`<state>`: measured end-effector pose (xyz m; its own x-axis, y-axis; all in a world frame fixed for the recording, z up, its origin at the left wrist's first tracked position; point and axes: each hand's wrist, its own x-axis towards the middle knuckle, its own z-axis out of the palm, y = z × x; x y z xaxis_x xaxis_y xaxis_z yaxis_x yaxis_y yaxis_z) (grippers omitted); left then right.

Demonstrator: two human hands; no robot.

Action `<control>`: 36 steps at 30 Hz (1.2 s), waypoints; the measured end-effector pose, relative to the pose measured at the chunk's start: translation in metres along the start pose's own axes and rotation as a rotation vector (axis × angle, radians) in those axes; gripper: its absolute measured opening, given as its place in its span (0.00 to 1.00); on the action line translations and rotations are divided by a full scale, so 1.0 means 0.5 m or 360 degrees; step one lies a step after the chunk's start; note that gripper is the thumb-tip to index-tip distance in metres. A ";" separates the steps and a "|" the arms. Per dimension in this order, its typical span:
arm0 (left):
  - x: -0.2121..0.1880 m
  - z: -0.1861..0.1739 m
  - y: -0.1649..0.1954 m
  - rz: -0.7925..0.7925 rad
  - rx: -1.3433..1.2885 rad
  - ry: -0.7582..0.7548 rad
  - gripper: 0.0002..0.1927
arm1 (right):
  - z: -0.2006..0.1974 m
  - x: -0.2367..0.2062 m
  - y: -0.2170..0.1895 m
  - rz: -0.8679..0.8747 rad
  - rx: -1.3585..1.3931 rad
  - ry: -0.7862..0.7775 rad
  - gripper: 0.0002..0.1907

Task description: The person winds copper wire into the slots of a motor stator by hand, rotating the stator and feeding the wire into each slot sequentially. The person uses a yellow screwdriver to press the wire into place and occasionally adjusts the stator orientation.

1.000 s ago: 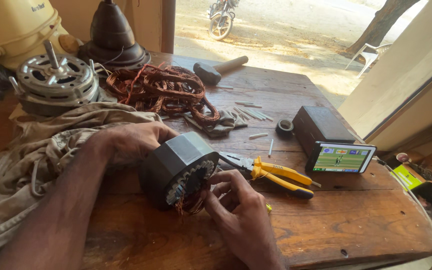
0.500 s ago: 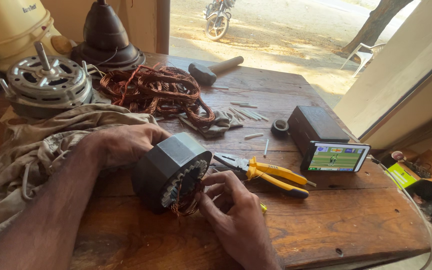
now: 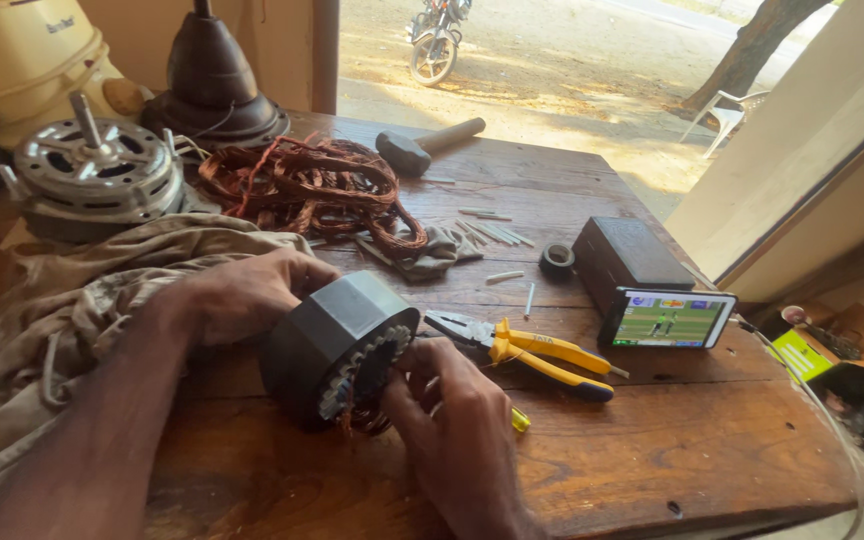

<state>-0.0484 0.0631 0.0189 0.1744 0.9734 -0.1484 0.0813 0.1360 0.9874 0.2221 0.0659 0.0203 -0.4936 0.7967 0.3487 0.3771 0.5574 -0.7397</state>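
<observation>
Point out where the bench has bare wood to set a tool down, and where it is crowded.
Bare wood lies at the near right corner of the bench, in front of the pliers and phone. A smaller patch sits between the hammer and black box. The left is crowded: cloth, copper wire, motor. Both hands work at the stator.

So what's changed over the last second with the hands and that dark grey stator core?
Very little. The left hand keeps its grip on the dark grey ribbed metal stator core, and the right hand has kept its fingers at the core's open toothed face, by the copper wire there; no clear shift. Nothing was picked up or let go. The yellow-handled pliers, phone, hammer and copper wire heap lie unmoved.
</observation>
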 end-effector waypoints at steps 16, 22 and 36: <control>-0.010 0.004 -0.002 0.0006 0.0006 0.0035 0.30 | 0.018 -0.007 0.005 -0.0498 -0.0254 0.0148 0.11; -0.009 0.004 -0.002 0.0051 0.0039 -0.0030 0.28 | 0.017 -0.012 0.000 -0.0553 -0.0339 0.0233 0.11; -0.007 0.007 -0.007 0.0228 0.0010 -0.0093 0.21 | 0.022 -0.013 0.002 -0.0528 -0.0432 0.0238 0.08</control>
<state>-0.0458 0.0584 0.0156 0.2413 0.9704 -0.0089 0.0576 -0.0052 0.9983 0.2169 0.0586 0.0111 -0.5114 0.5785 0.6354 0.4195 0.8134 -0.4030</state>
